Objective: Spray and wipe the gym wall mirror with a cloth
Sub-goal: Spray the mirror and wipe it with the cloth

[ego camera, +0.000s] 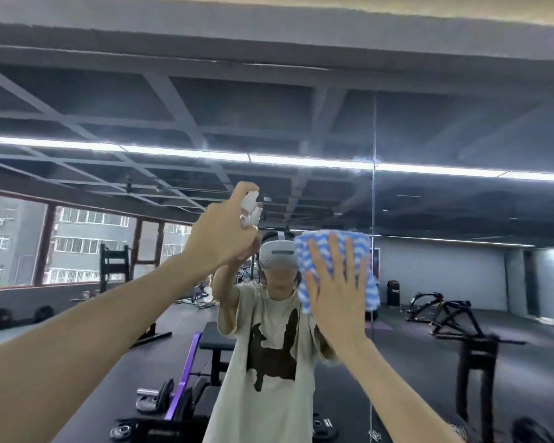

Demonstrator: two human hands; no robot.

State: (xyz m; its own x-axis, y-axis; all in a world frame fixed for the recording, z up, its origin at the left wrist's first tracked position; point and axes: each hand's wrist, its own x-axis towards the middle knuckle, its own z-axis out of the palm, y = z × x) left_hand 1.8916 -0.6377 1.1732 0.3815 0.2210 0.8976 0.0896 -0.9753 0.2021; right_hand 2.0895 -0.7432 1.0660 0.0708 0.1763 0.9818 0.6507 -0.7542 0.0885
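The wall mirror (pixel 429 282) fills the view and reflects the gym and a person in a beige shirt. My left hand (pixel 221 231) is raised at centre and grips a white spray bottle (pixel 249 210), whose nozzle points at the glass. My right hand (pixel 336 292) lies flat with straight, spread fingers, pressing a blue-and-white striped cloth (pixel 333 247) against the mirror, just right of the reflected head. Most of the bottle's body is hidden behind my left hand.
A vertical seam between mirror panels (pixel 373 123) runs just right of the cloth. Reflected in the glass are a black bench (pixel 216 340), a purple bar (pixel 186 372), weight plates on the floor, windows at left and a black machine (pixel 445 314) at right.
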